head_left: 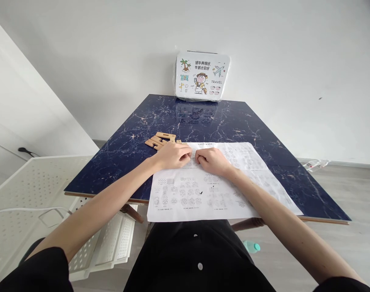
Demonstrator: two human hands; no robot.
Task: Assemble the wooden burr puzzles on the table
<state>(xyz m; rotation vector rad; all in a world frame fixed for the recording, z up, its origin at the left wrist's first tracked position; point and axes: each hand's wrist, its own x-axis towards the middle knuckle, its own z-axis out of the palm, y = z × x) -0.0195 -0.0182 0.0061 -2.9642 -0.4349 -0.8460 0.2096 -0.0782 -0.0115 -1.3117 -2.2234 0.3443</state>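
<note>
My left hand and my right hand rest side by side on a white instruction sheet printed with small diagrams, which lies on a dark blue marble-patterned table. Both hands have their fingers curled in, fingertips almost meeting over the sheet's middle. What they pinch, if anything, is hidden. Just beyond my left hand lies a small heap of flat wooden pieces with cut slots.
A white tin case with cartoon travel pictures stands upright against the wall at the table's far edge. A white perforated plastic rack sits at the left beside the table. A pale green bottle cap shows on the floor below.
</note>
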